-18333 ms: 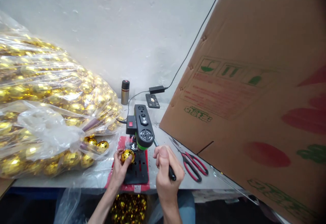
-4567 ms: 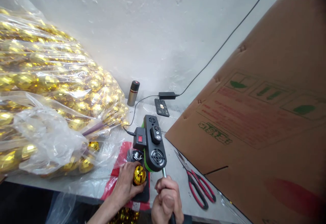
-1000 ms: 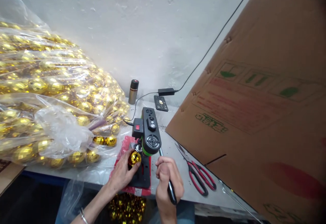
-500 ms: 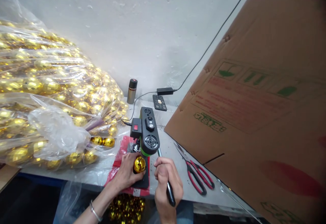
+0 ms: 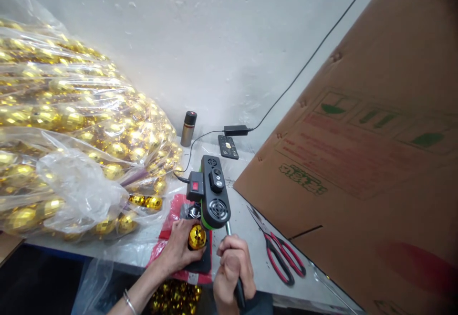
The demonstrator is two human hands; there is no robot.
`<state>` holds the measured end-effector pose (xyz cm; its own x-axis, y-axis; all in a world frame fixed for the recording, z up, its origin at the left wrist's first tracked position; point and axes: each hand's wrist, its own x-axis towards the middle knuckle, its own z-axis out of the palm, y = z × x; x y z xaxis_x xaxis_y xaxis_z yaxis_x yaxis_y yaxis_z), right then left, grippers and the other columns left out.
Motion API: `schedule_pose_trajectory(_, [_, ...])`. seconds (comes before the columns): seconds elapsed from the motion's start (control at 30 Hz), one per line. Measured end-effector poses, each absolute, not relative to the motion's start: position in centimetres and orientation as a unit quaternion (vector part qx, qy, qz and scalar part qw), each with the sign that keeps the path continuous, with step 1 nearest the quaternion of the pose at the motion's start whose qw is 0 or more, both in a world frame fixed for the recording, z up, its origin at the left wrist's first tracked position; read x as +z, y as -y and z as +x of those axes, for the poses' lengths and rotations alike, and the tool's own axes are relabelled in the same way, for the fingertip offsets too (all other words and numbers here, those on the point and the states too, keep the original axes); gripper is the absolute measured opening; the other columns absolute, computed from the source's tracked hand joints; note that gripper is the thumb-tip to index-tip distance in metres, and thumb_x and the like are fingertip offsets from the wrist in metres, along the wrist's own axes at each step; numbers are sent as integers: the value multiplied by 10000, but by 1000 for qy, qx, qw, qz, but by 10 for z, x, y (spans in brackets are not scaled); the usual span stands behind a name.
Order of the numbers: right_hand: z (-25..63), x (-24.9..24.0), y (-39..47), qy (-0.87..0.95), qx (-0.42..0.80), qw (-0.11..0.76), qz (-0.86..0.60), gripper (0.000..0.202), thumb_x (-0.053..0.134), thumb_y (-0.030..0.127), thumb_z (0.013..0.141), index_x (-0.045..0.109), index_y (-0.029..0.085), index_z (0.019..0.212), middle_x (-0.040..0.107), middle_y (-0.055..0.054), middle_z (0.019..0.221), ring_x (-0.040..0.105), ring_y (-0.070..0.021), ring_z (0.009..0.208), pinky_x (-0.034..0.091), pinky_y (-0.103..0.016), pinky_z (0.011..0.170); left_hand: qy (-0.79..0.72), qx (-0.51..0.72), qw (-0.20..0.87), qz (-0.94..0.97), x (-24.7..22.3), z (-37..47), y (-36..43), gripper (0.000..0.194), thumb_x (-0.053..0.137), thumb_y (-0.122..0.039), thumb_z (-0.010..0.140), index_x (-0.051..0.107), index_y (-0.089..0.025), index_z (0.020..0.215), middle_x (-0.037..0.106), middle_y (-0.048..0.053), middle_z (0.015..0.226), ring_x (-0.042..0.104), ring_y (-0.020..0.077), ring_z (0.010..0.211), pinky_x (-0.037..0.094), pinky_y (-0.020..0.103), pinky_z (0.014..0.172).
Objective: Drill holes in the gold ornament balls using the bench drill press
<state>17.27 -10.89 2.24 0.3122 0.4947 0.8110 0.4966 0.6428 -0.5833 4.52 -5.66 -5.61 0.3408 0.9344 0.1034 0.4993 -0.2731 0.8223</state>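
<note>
Gold ball [image 5: 196, 236] sits in the left hand [image 5: 176, 247], just in front of the green-rimmed head of a small black machine [image 5: 214, 192] and above its black base plate [image 5: 201, 263]. The thumb and fingers of that hand are spread only as wide as the ball and press on its sides; whether the ball touches the plate, I cannot tell. The right hand [image 5: 232, 269] is closed around the black handle [image 5: 240, 297] of a metal lever [image 5: 228, 228] at the machine's side, with the fingers curled in tightly. A bracelet [image 5: 129, 301] circles the left wrist.

Under the plate lies a red sheet [image 5: 156, 254] on the pale table [image 5: 250, 250]. To the right of the machine are scissors [image 5: 268, 237] with red and black handles, their blades nearly together, beside a large tilted cardboard box [image 5: 350, 195]. Behind the machine, a phone [image 5: 228, 147] lies flat near a black power adapter [image 5: 236, 130], and a bottle [image 5: 188, 129] stands upright by the wall [image 5: 214, 43]. A big clear bag [image 5: 78, 110] full of gold balls fills the left side. More shiny gold pieces [image 5: 175, 298] show below the table edge.
</note>
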Motion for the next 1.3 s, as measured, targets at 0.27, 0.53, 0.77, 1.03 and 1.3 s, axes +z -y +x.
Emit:
schedule_pose_trajectory(0.27, [172, 21, 101, 585, -51, 699, -409, 386, 418, 250, 1113, 455, 228, 730, 533, 40, 753, 492, -109, 627, 440, -282, 664, -485, 307, 366, 733, -56, 46, 56, 481, 781, -230, 727, 682, -218, 1198, 743, 99, 1140, 661, 349, 1092, 476, 515, 1031])
schedule_pose_trajectory(0.53, [166, 29, 105, 559, -59, 702, -437, 415, 432, 265, 1116, 453, 235, 703, 544, 47, 718, 503, -114, 604, 497, -302, 782, -481, 315, 366, 732, -61, 48, 56, 534, 770, -222, 733, 664, -221, 1256, 754, 110, 1177, 667, 355, 1112, 471, 529, 1040])
schedule_pose_trajectory(0.77, [160, 30, 105, 535, -30, 725, -432, 417, 452, 283, 1111, 504, 226, 701, 550, 59, 728, 523, -101, 625, 496, -295, 854, -486, 324, 364, 725, -67, 50, 57, 558, 801, -228, 710, 678, -214, 1255, 749, 120, 1194, 662, 371, 1142, 481, 531, 1045])
schedule_pose_trajectory(1.03, [169, 13, 94, 531, -67, 736, -414, 455, 502, 327, 1079, 493, 225, 635, 551, 51, 666, 527, -109, 534, 526, -321, 765, -484, 325, 375, 720, -74, 53, 56, 581, 819, -231, 700, 671, -229, 1263, 742, 117, 1210, 649, 369, 1148, 481, 520, 1030])
schedule_pose_trajectory(1.3, [172, -23, 99, 537, -93, 713, -441, 455, 519, 374, 1086, 524, 223, 657, 627, 33, 713, 604, -120, 584, 555, -331, 800, -493, 312, 386, 715, -69, 54, 56, 620, 854, -253, 685, 667, -224, 1276, 720, 118, 1205, 622, 378, 1160, 477, 516, 1038])
